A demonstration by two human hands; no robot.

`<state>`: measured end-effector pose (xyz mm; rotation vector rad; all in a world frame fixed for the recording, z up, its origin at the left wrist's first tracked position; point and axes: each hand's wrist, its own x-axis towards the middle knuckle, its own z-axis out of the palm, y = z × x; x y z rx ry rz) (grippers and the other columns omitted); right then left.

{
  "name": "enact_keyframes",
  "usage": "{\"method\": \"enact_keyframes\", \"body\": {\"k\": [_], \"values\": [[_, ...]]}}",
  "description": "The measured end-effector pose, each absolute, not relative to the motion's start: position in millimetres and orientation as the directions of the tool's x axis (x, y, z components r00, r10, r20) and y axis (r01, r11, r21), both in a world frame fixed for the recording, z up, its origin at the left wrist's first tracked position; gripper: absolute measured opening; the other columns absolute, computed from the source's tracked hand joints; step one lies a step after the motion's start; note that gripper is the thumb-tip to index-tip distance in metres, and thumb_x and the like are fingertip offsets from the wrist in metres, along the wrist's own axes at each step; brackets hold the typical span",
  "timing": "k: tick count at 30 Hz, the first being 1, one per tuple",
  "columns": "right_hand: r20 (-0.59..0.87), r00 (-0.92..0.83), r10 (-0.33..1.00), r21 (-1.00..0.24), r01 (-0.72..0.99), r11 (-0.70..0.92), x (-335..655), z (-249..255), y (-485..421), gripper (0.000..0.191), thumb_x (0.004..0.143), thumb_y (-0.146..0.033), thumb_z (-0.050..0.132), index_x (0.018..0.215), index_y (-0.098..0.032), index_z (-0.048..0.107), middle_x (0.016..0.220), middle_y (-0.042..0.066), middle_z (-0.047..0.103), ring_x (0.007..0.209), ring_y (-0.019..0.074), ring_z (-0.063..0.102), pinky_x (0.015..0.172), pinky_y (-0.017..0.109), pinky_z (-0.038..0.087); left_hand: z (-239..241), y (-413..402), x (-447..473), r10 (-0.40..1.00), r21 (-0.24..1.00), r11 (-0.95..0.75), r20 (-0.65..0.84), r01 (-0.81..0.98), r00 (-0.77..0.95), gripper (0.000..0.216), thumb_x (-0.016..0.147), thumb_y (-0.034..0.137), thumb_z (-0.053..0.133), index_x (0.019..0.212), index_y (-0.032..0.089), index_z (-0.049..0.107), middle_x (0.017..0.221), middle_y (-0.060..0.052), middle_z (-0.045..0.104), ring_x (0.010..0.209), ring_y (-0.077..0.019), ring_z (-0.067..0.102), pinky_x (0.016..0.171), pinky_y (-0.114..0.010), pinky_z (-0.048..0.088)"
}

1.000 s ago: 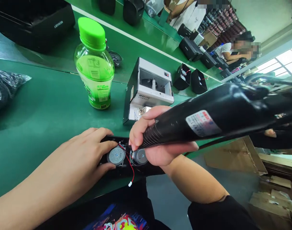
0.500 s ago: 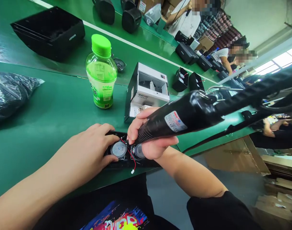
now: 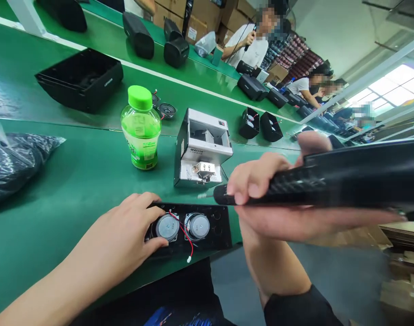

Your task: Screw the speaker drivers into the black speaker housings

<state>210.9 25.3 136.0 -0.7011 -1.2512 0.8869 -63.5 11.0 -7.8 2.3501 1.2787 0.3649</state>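
My left hand (image 3: 130, 231) grips the left end of a black speaker panel (image 3: 223, 228) on the green bench, thumb and fingers around one round speaker driver (image 3: 167, 227). A second speaker driver (image 3: 198, 226) sits beside it in the panel. Across both runs a red-and-black wire (image 3: 190, 240) with a small white plug at its end. My right hand (image 3: 278, 222) is wrapped round a black electric screwdriver (image 3: 359, 176), held above the panel's right part. Its bit points left, blurred, in front of the screw feeder (image 3: 207, 170), apart from both.
A green drink bottle (image 3: 142, 131) stands left of the feeder. Farther back lie an open black speaker housing (image 3: 81, 81) and loose speaker drivers (image 3: 167, 111). A plastic bag of dark parts (image 3: 20, 158) is at left. Across the bench, a person (image 3: 250, 45) works near several black speakers.
My right hand has lifted the screwdriver off the panel and swung it right, uncovering the second driver and the panel's right end. My left hand keeps its grip. The view has shifted.
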Motion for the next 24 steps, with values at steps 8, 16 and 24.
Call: {"method": "enact_keyframes", "body": {"k": [8, 16, 24], "values": [[0.605, 0.157, 0.780, -0.787, -0.028, 0.616, 206, 119, 77, 0.080, 0.086, -0.119, 0.082, 0.099, -0.040, 0.079, 0.059, -0.011, 0.070, 0.042, 0.0181, 0.061, 0.045, 0.034, 0.053, -23, 12, -71, 0.841, 0.537, -0.479, 0.055, 0.694, 0.538, 0.033, 0.092, 0.053, 0.104, 0.122, 0.041, 0.097, 0.153, -0.007, 0.089, 0.129, -0.0427, 0.089, 0.098, -0.062, 0.078], [0.537, 0.175, 0.825, -0.828, -0.078, 0.556, 202, 111, 80, 0.095, 0.072, -0.122, 0.089, 0.116, -0.038, 0.083, 0.058, -0.009, 0.072, 0.039, 0.0222, 0.057, 0.043, 0.038, 0.048, -24, 10, -70, 0.849, 0.560, -0.465, 0.061, 0.686, 0.525, 0.033, 0.091, 0.052, 0.106, 0.121, 0.041, 0.096, 0.152, -0.005, 0.088, 0.129, -0.0441, 0.088, 0.106, -0.065, 0.077], [0.515, 0.253, 0.819, -0.823, -0.119, 0.555, 208, 108, 70, 0.082, 0.097, -0.113, 0.080, 0.131, -0.038, 0.082, 0.062, -0.011, 0.067, 0.040, 0.0184, 0.057, 0.041, 0.031, 0.045, -19, 14, -71, 0.837, 0.561, -0.475, 0.050, 0.678, 0.545, 0.036, 0.093, 0.051, 0.104, 0.127, 0.041, 0.097, 0.153, -0.008, 0.088, 0.128, -0.0429, 0.087, 0.105, -0.063, 0.077]]}}
